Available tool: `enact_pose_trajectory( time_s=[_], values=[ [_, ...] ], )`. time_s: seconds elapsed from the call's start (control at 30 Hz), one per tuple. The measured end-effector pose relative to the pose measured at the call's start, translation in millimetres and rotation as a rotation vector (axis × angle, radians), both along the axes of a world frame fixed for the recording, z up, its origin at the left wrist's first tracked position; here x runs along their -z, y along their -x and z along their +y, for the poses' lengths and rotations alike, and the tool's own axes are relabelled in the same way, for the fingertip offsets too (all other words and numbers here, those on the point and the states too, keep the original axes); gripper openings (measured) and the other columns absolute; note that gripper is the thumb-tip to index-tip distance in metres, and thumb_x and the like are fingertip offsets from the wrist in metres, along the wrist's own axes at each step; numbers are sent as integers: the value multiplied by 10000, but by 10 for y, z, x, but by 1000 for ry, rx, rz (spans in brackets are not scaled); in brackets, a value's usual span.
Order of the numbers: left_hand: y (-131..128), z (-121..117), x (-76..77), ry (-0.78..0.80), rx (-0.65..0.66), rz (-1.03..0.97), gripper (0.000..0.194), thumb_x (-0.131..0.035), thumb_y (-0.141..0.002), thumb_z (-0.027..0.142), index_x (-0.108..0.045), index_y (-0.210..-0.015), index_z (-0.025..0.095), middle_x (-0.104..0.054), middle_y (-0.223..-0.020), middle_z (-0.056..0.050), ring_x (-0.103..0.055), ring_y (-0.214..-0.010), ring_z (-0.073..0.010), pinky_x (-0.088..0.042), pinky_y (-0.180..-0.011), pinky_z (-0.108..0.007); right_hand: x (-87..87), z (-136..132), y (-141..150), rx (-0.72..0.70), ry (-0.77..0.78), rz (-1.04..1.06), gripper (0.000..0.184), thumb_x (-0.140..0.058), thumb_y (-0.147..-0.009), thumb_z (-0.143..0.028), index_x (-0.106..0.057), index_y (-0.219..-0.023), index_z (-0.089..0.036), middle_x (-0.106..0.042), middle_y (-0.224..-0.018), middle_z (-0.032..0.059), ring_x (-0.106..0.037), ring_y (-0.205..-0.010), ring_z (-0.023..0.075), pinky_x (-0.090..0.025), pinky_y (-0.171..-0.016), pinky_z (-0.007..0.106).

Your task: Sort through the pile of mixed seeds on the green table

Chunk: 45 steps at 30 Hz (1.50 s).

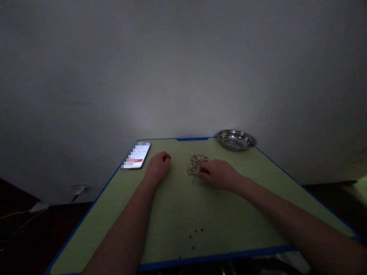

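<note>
A: Nearest you, a few dark bits [196, 231] lie strewn on the pale green, blue-edged counter [169, 214].

B: Farther in, a cluster of dark specks [196, 164] sits mid-counter, a clear, hard-to-make-out piece [195, 181] at its near side. A shiny metal bowl [235, 143] stands at the far right corner, before a dim grey wall [183, 68].

A: Your hands?

B: Your right hand [220, 173] reaches in to the cluster's right side, fingers narrowed; I can't tell what they hold. Your left hand [158, 166] rests left, fingers curled, contents hidden.

A: Writing?

B: Your lit phone [140, 154], far left, is partly pixelated; its text is unreadable.
</note>
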<state>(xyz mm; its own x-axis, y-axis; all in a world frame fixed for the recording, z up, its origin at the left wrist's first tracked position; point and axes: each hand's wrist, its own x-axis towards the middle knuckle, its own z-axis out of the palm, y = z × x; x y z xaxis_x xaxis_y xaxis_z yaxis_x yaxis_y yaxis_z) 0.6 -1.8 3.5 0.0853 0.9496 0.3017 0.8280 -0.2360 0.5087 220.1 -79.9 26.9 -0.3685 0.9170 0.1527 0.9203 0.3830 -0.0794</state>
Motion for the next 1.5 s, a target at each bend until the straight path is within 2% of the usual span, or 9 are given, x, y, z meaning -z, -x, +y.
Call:
enact_pose_trajectory(
  time_s=[0.17, 0.3, 0.43, 0.6, 0.7, 0.9, 1.07, 1.33, 1.5],
  values=[
    [15, 15, 0, 7, 10, 4, 239, -418, -748, 190, -645, -821, 177, -674, -887, -80, -598, -834, -192, -445, -745, -300, -59, -115, 110, -78, 38, 37, 185, -572, -831, -366, -665, -814, -207, -682, -766, 34, -573, -676, 156, -264, -530, 246],
    [21, 21, 2, 16, 14, 10, 234, -424, -755, 194, -642, -835, 175, -677, -900, -79, -602, -848, -190, -444, -754, -296, -86, -192, -28, -142, 111, 61, 147, -590, -818, -332, -663, -790, -207, -674, -722, 16, -560, -649, 140, -274, -536, 235],
    [19, 24, 8, 25, 17, 11, 232, -428, -759, 195, -641, -846, 165, -676, -911, -81, -601, -861, -184, -442, -766, -287, -92, -198, -329, -39, 171, 26, 141, -592, -812, -321, -675, -775, -213, -671, -692, 14, -553, -613, 137, -261, -520, 233],
    [21, 31, 17, 32, 9, 25, 245, -420, -760, 196, -643, -855, 164, -675, -912, -81, -600, -854, -190, -439, -757, -294, -103, -100, -590, 30, 133, 0, 156, -603, -802, -362, -680, -777, -229, -682, -723, 14, -577, -656, 156, -278, -532, 239],
    [27, 37, 17, 33, 13, 33, 246, -415, -762, 198, -642, -852, 166, -675, -918, -80, -600, -864, -189, -439, -764, -292, -95, -4, -575, 25, 95, -4, 156, -611, -795, -371, -689, -794, -236, -694, -752, 22, -590, -685, 173, -282, -540, 248],
    [27, 29, -17, 54, 5, 36, 257, -411, -763, 200, -642, -869, 161, -673, -927, -81, -602, -865, -191, -441, -761, -291, -79, 194, -338, -66, 81, 21, 181, -615, -789, -399, -708, -834, -250, -702, -778, 24, -594, -703, 175, -296, -549, 254],
    [26, 22, -30, 51, 14, 38, 250, -415, -762, 194, -644, -856, 159, -676, -919, -80, -603, -860, -188, -439, -763, -288, -128, 142, -312, -106, 120, 147, 158, -634, -781, -361, -698, -807, -218, -689, -757, 10, -575, -659, 142, -327, -566, 238],
    [10, 18, -1, 47, 9, 21, 240, -419, -763, 198, -642, -850, 169, -677, -924, -81, -603, -858, -189, -435, -762, -293, -81, -301, -738, -65, 286, 285, 131, -644, -751, -314, -687, -764, -192, -653, -694, -6, -554, -608, 122, -365, -556, 226],
    [12, 33, 13, 45, 20, 17, 238, -421, -760, 185, -641, -849, 169, -677, -938, -80, -603, -876, -188, -435, -783, -293, 45, -293, -1184, 32, 329, 328, 166, -652, -733, -325, -680, -817, -185, -645, -732, 10, -559, -643, 143, -396, -577, 238]
  ],
)
